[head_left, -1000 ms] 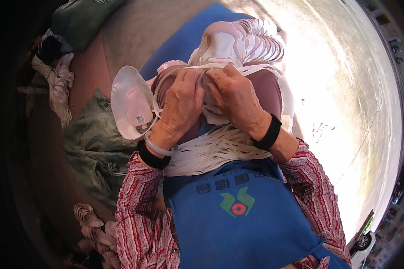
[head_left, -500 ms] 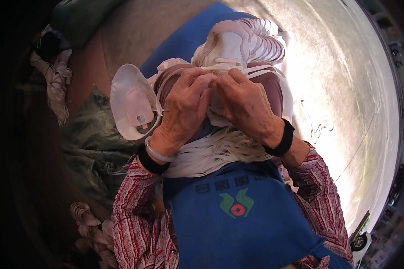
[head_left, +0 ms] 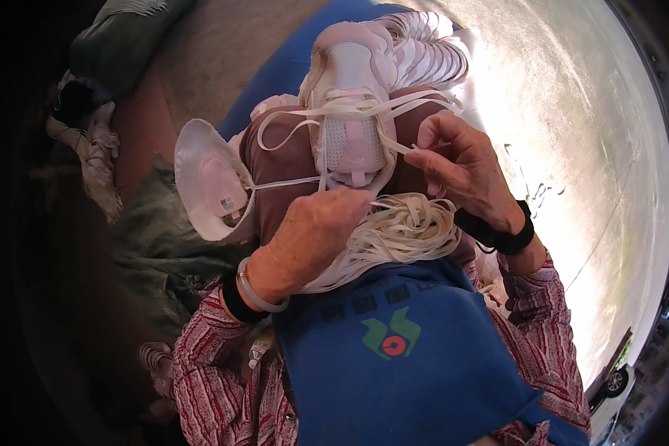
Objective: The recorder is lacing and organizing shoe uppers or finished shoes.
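Note:
A white mesh and pink shoe upper [head_left: 353, 70] rests across my knees, with white shoelaces [head_left: 349, 108] threaded through its eyelets and trailing to both sides. Between thumb and forefinger, my right hand [head_left: 464, 167] pinches a lace coming from the upper's right side. My left hand [head_left: 312, 234] is closed below the tongue [head_left: 358, 152], back of the hand up. A white strand meets its fingertips, though the fingers hide most of their grip. Below the tongue, a loose bundle of white laces [head_left: 409, 230] lies on my lap, touching the left hand's edge.
Left of my knees sits another white and pink upper [head_left: 219, 186], with a lace running from it toward the middle. Stacked uppers [head_left: 427, 56] stand beyond the knees on blue material [head_left: 275, 74]. Dark green sheeting [head_left: 156, 238] lies to the left. My blue apron [head_left: 401, 364] covers my lap.
My hands were together over the laces and have parted: the left came down toward the lace bundle, the right moved rightward with a lace. The upper's tongue and eyelets are now uncovered.

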